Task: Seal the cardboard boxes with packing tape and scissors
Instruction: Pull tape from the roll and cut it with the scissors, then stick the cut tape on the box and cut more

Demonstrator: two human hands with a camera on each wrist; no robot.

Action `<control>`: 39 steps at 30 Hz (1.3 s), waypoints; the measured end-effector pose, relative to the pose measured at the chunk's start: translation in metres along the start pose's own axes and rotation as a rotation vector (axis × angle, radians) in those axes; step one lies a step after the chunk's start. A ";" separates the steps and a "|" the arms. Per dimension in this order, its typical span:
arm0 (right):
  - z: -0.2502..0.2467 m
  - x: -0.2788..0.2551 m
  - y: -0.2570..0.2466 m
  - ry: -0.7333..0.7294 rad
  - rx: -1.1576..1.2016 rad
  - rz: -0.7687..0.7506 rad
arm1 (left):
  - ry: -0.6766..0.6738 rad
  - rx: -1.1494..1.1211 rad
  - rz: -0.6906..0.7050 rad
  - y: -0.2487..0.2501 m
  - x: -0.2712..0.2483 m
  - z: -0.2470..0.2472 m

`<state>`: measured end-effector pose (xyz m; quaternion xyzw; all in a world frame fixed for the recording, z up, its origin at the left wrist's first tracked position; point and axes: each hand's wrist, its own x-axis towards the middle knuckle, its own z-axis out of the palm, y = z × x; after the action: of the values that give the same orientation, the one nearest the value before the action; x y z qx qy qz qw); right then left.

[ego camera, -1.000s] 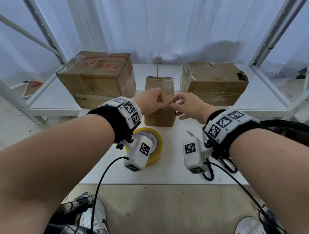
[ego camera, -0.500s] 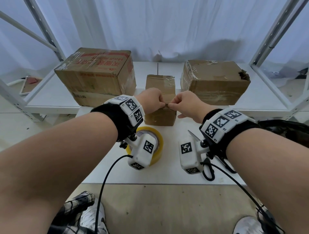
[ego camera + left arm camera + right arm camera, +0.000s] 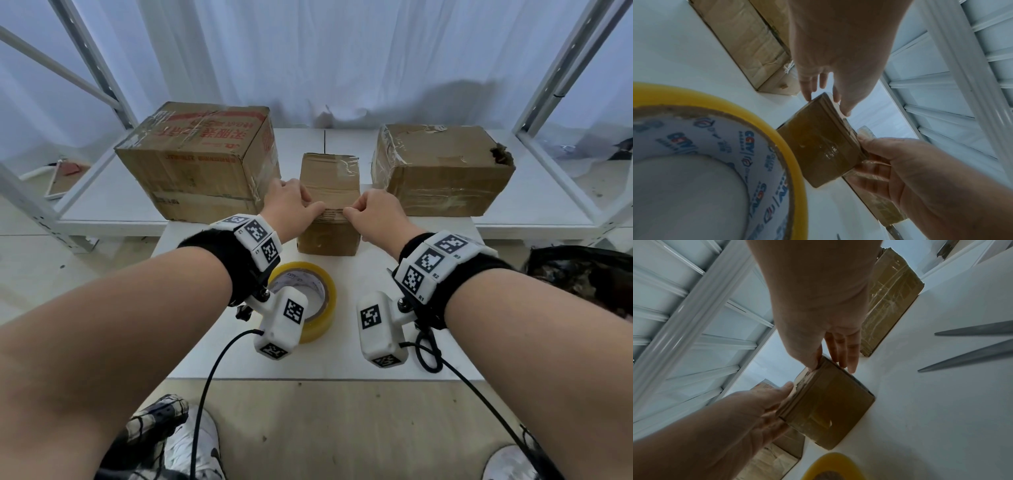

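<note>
While the small box [image 3: 329,219] stands on the white desk [image 3: 342,363] between two larger boxes, the left hand [image 3: 291,205] and the right hand [image 3: 373,214] meet at its near top edge, fingers curled, each pinching the clear tape there. The yellow tape roll [image 3: 322,301] lies flat on the desk just under the left wrist (partly hidden by the wrist camera).

From the left wrist, the roll [image 3: 719,146] fills the near corner, and the small box [image 3: 818,146] sits beyond it; the left hand's fingers [image 3: 844,105] touch its top edge, the right hand [image 3: 890,162] grips the other end.

From the right wrist, the thumb and fingers [image 3: 838,352] clasp the box's corner, and open scissors [image 3: 972,344] lie on the desk near it.
</note>
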<state>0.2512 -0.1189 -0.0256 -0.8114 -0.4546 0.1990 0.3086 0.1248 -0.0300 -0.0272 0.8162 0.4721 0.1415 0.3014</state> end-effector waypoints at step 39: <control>-0.017 -0.053 -0.003 -0.035 -0.124 -0.088 | -0.208 0.366 0.312 -0.002 -0.054 -0.027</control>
<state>0.2327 -0.1690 -0.0094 -0.8045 -0.5068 0.1711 0.2583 0.0821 -0.0655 -0.0043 0.9303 0.3248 0.0138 0.1701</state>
